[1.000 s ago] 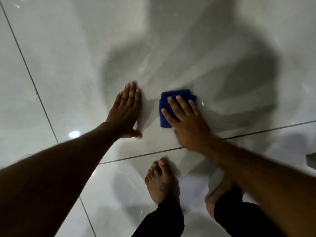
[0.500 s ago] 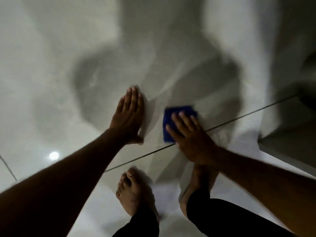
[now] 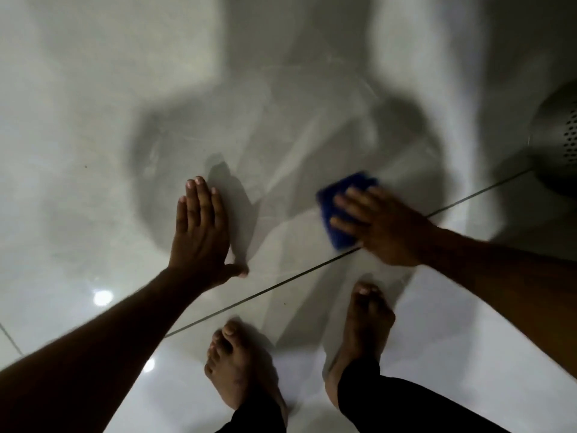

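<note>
Head view: blue cloth (image 3: pixel 352 182), just past grout line (image 3: pixel 281 284), is pressed under right hand (image 3: pixel 384 226) w/ straight fingers; left hand (image 3: pixel 199 235) is laid flat, empty. Cloth is judged prob. soft, light; best pinched at an edge.

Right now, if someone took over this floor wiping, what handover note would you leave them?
Left hand: flat on the floor tile, fingers straight, bracing.
Right hand: fingers straight, pressing the blue cloth onto the same tile, just beyond the grout line; motion-blurred.
Done: cannot tell how much is wiped.
Left: probably the area toward the grey perforated object.
</note>
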### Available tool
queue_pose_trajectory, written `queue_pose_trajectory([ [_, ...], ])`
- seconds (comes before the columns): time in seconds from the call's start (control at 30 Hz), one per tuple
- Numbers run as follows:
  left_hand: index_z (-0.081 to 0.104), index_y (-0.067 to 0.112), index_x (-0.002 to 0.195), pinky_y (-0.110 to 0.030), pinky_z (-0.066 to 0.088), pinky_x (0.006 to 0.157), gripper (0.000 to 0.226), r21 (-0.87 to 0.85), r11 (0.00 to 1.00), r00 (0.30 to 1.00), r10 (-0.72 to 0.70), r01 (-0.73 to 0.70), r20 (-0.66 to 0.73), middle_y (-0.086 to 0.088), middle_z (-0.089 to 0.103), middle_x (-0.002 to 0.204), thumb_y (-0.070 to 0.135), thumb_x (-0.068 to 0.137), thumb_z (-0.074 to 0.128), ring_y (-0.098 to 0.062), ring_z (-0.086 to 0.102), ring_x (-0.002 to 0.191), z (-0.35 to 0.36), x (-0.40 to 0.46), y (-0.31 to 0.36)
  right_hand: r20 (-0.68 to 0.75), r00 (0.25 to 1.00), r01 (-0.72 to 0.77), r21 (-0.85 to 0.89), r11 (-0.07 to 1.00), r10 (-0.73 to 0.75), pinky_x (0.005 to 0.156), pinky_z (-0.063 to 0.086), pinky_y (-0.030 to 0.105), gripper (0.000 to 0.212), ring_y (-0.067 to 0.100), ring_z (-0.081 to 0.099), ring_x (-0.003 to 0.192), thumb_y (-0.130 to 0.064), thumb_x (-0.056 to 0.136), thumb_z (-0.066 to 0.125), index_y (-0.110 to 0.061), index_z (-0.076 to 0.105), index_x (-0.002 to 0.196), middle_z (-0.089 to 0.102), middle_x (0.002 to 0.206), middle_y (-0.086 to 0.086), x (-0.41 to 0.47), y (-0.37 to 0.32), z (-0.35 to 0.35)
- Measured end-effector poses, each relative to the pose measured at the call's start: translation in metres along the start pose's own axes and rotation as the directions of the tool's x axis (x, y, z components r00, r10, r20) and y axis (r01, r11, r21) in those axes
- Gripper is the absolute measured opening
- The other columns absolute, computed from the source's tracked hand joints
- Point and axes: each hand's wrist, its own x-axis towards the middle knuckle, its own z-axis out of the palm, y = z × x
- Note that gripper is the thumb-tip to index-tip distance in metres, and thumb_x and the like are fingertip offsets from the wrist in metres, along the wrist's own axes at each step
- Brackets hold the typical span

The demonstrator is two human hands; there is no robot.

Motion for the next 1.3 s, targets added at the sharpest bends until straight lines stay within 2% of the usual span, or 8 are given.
queue_pose_trajectory([
  [0.17, -0.011, -0.010, 0.146, -0.055, -0.007, 0.117, 0.166, -0.047, 0.998, 0.997, -0.055, 0.053, -0.047, -0.035, -0.017, 0.153, 0.082, 0.036, 0.073, -0.048, -0.019, 0.143, 0.007, -0.003, -0.004, 0.137, 0.092, -0.905, 0.424, 0.025, 0.986, 0.114, 0.014, 0.065, 0.065, 0.052, 0.016, 0.143, -0.033, 0.095, 0.040, -0.007, 0.024, 0.152, 0.018, 0.157, 0.031, 0.094, -0.093, -0.029],
  [0.33, -0.012, -0.004, 0.149, -0.054, 0.001, 0.119, 0.159, -0.086, 0.996, 1.000, -0.002, 0.000, -0.023, -0.029, -0.019, 0.157, 0.091, 0.042, 0.058, -0.042, -0.018, 0.146, 0.023, -0.027, -0.038, -0.047, 0.999, 0.023, 0.146, 0.989, -0.017, 0.118, 0.014, 0.058, 0.071, 0.040, 0.016, 0.148, -0.029, 0.086, 0.051, -0.024, 0.027, 0.152, 0.023, 0.161, 0.013, 0.069, -0.110, -0.017],
  [0.47, -0.012, -0.005, 0.148, -0.055, 0.001, 0.119, 0.159, -0.090, 0.991, 0.992, -0.087, 0.095, 0.090, -0.029, -0.021, 0.156, 0.091, 0.042, 0.058, -0.042, -0.022, 0.144, 0.028, -0.043, -0.066, 0.021, 0.972, -0.236, 0.048, 0.971, 0.235, 0.113, 0.021, 0.064, 0.073, 0.044, 0.021, 0.145, -0.033, 0.088, 0.044, -0.023, 0.016, 0.155, 0.027, 0.158, 0.021, 0.006, -0.007, -0.011],
  [0.6, -0.023, -0.003, 0.145, -0.052, -0.005, 0.117, 0.167, -0.125, 0.986, 0.987, -0.099, 0.115, 0.124, -0.029, -0.032, 0.152, 0.090, 0.035, 0.063, -0.041, -0.032, 0.141, 0.032, -0.037, -0.061, 0.065, 0.400, -0.883, 0.293, 0.366, 0.914, 0.112, 0.010, 0.069, 0.077, 0.053, 0.010, 0.144, -0.036, 0.090, 0.048, -0.010, 0.015, 0.154, 0.012, 0.159, 0.029, 0.133, -0.062, -0.039],
  [0.77, -0.024, 0.001, 0.146, -0.050, -0.003, 0.118, 0.167, -0.145, 0.982, 0.989, -0.105, 0.119, 0.103, -0.026, -0.032, 0.153, 0.088, 0.035, 0.065, -0.038, -0.030, 0.142, 0.033, -0.039, -0.066, -0.017, 0.980, -0.190, 0.222, 0.956, 0.198, 0.118, 0.010, 0.060, 0.075, 0.039, 0.006, 0.150, -0.035, 0.088, 0.050, -0.023, 0.018, 0.155, 0.013, 0.164, 0.014, 0.137, -0.162, -0.032],
  [0.93, -0.018, -0.004, 0.146, -0.052, -0.003, 0.118, 0.164, -0.149, 0.983, 0.991, -0.092, 0.106, 0.096, -0.030, -0.028, 0.153, 0.089, 0.038, 0.063, -0.042, -0.028, 0.142, 0.033, -0.040, -0.066, 0.023, 0.974, -0.226, 0.059, 0.972, 0.225, 0.113, 0.026, 0.060, 0.081, 0.042, 0.032, 0.142, -0.030, 0.081, 0.049, -0.021, 0.014, 0.154, 0.034, 0.155, 0.018, 0.003, -0.067, -0.020],
  [1.1, -0.019, -0.002, 0.147, -0.052, -0.003, 0.118, 0.164, -0.141, 0.986, 0.994, -0.079, 0.088, 0.069, -0.029, -0.027, 0.154, 0.090, 0.037, 0.062, -0.041, -0.027, 0.143, 0.038, -0.039, -0.066, 0.106, 0.455, -0.868, 0.276, 0.414, 0.884, 0.112, 0.010, 0.068, 0.079, 0.054, 0.009, 0.144, -0.037, 0.089, 0.046, -0.007, 0.013, 0.154, 0.010, 0.159, 0.029, 0.146, -0.071, -0.048],
  [1.3, -0.019, -0.002, 0.147, -0.051, -0.001, 0.119, 0.165, -0.130, 0.987, 0.993, -0.090, 0.098, 0.072, -0.028, -0.026, 0.155, 0.088, 0.038, 0.065, -0.040, -0.026, 0.143, 0.035, -0.041, -0.066, -0.009, 0.999, -0.052, 0.165, 0.985, 0.054, 0.119, 0.010, 0.058, 0.077, 0.037, 0.005, 0.150, -0.035, 0.087, 0.046, -0.022, 0.013, 0.156, 0.009, 0.164, 0.012, 0.099, -0.153, -0.025],
])
